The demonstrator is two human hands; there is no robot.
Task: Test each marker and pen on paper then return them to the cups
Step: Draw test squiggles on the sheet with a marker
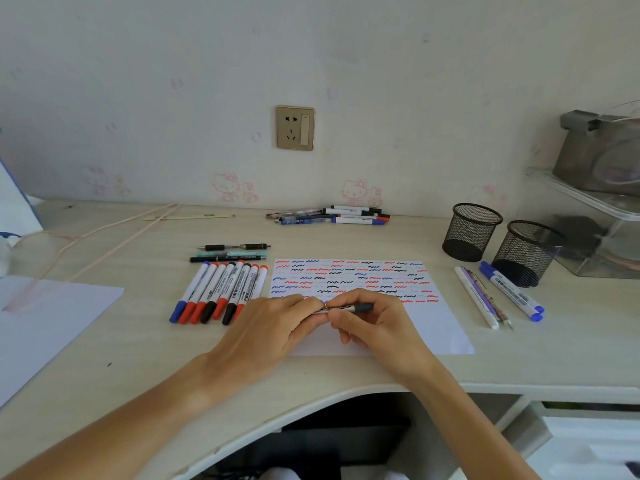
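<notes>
Both hands meet over the white paper (433, 327), which is covered in red, blue and black squiggles. My left hand (273, 327) and my right hand (374, 323) each grip one end of a slim pen (349, 309) with a dark end pointing right. A row of several red, blue and black markers (221, 292) lies left of the paper. Three pens (232, 252) lie above that row. Another pile of pens and markers (332, 216) sits by the wall. Two empty black mesh cups (471, 232) (526, 252) stand at the right, with blue markers (512, 291) and white pens (479, 297) beside them.
A second white sheet (45, 323) lies at the desk's left edge. Pink cables (104, 233) run across the back left. A clear shelf unit (595, 216) with a metal object stands at the far right. A wall socket (295, 128) is above the desk.
</notes>
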